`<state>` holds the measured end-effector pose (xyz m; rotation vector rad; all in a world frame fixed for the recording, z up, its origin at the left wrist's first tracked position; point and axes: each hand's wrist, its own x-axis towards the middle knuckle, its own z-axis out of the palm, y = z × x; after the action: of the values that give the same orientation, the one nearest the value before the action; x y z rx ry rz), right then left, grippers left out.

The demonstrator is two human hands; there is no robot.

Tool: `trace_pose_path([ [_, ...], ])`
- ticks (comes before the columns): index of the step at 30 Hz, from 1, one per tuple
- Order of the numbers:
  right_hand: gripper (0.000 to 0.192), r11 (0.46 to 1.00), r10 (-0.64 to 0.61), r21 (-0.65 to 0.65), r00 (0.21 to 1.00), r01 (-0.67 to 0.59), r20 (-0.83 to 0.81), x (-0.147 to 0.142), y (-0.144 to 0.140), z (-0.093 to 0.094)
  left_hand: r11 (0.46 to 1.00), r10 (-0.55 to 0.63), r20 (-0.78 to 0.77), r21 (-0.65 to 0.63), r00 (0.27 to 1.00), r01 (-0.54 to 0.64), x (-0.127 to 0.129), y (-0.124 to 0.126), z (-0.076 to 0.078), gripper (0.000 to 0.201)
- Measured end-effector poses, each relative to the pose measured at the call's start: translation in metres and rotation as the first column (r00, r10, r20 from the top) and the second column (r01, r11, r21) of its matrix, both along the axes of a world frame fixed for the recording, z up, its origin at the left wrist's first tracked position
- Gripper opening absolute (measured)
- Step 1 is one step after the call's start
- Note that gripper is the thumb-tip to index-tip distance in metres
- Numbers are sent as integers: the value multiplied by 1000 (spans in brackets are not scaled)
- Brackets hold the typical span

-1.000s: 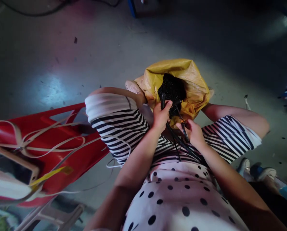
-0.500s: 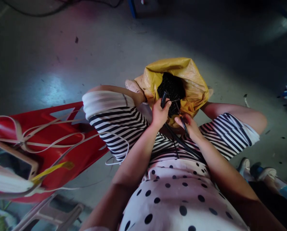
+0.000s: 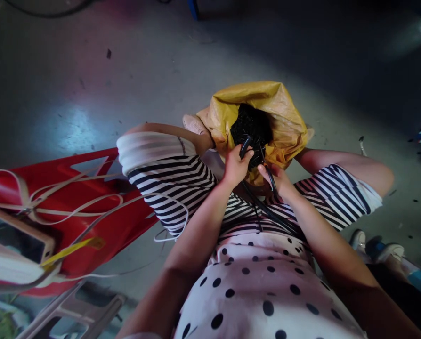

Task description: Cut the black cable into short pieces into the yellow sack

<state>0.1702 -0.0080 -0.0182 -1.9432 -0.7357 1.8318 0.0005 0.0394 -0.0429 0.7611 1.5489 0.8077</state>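
My left hand [image 3: 237, 165] is closed round a black ribbed strip [image 3: 245, 146], whose upper end sticks up past the thumb. In my right hand [image 3: 279, 181] is a small cutter with black handles [image 3: 270, 181]; its thin tip points up toward the strip, and I cannot tell whether it touches. Both hands are over the near edge of a yellow woven sack [image 3: 288, 110] between my knees. Many small black pieces [image 3: 251, 122] fill the sack's mouth. A long black length [image 3: 277, 216] crosses my lap below the hands.
To the left lies a red plastic chair [image 3: 101, 235] with pale straps [image 3: 76, 214] and a yellow strip [image 3: 72, 249] on it. A pale stool [image 3: 86, 313] stands below it. Another person's shoes [image 3: 390, 252] are at the lower right. Small scraps dot the grey floor [image 3: 143, 70].
My left hand, with the strip, has shifted slightly right and the strip's end is tilted more to the right. The right hand and cutter have moved slightly right. The camera view has shifted a little.
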Motion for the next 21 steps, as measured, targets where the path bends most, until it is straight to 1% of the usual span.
trace_pose_path([
  [6,70,997,74,30,993,-77,89,-2,-4,-7,995,56,16,-85,998,-54,2,1,-15,7],
  [11,71,995,89,25,989,-93,116,-4,-4,-10,991,88,6,-97,996,-87,4,0,-22,7],
  [14,70,996,84,22,990,-87,112,-5,-4,-11,990,92,-15,-103,996,-93,3,-1,-21,6],
  [16,69,998,48,32,994,-52,95,-5,-3,-11,988,99,-16,-120,995,-100,3,-1,-17,4],
  [19,68,1000,-18,18,999,17,47,-5,-2,-10,977,137,7,-167,991,-134,4,0,-10,10],
  [21,68,999,-32,-5,999,32,8,-5,-2,-8,969,163,22,-192,986,-155,5,2,-6,13],
])
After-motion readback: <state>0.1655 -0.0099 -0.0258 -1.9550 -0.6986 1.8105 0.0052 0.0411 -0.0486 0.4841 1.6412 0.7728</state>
